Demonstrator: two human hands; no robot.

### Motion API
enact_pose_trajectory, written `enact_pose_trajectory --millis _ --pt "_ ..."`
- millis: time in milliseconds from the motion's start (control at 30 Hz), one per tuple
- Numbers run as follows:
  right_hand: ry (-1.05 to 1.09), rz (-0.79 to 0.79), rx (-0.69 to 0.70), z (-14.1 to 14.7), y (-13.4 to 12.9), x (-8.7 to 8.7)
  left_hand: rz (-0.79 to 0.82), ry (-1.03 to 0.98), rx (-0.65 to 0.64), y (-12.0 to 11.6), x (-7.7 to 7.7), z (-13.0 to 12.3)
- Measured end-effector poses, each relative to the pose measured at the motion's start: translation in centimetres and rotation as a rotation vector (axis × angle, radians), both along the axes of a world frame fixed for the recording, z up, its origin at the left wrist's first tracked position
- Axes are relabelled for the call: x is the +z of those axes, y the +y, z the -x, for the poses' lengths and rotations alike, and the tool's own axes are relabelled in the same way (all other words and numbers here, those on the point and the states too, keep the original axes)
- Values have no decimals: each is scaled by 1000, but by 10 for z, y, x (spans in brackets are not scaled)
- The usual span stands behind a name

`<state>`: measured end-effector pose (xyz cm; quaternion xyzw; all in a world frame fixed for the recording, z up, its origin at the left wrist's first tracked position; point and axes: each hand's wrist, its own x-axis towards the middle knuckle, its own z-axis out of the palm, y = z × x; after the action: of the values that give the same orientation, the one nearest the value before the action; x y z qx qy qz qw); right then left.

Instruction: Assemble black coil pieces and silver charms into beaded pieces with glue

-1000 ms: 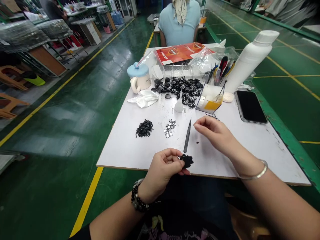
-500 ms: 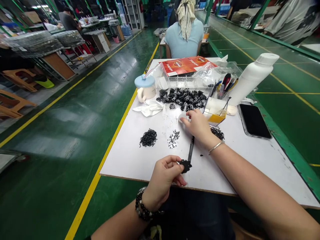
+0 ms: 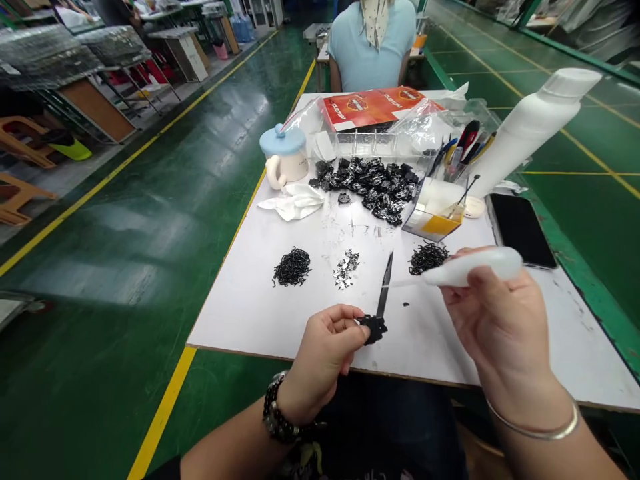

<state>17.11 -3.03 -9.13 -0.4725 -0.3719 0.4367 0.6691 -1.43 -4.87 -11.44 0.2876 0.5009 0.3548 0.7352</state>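
Observation:
Near the front edge of the white table [image 3: 225,313], my left hand [image 3: 327,347] pinches a small black part [image 3: 373,328]. Black tweezers [image 3: 385,285] lie just beyond that part, pointing away. My right hand [image 3: 500,307] is raised at the right, its fingers closed round a white squeeze bottle [image 3: 493,265] whose thin nozzle points left, across the tweezers. Farther left sit a pile of small silvery pieces [image 3: 346,269] and a pile of small black curved pieces [image 3: 291,267]. Another black pile [image 3: 427,257] is beside the bottle. A larger heap of black parts [image 3: 373,187] lies farther back.
A lidded mug [image 3: 285,160] and crumpled tissue [image 3: 293,203] stand at the back left. At the right are a tool box [image 3: 434,220], a tall white bottle [image 3: 540,133] and a phone [image 3: 523,230]. Behind the red packaging [image 3: 370,107] sits a person [image 3: 373,47].
My right hand has come back towards me and to the right, lifting the white squeeze bottle off the table. My left hand still holds the black part. The view has tilted down slightly.

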Motion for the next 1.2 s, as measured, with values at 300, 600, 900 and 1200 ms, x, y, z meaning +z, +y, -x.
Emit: enact_pose_trajectory --millis 300,600,900,1200 --pt "-400 -422 -108 31 -21 -4 -23 32 7 0 2 -3" --pt "-444 -442 -105 34 -23 -6 -8 30 -2 0 3 -4" --pt "-441 -453 -108 36 -24 -9 -17 35 -7 -1 2 -3" --pt "-449 -451 -115 37 -26 -9 -14 42 -3 0 1 -3"
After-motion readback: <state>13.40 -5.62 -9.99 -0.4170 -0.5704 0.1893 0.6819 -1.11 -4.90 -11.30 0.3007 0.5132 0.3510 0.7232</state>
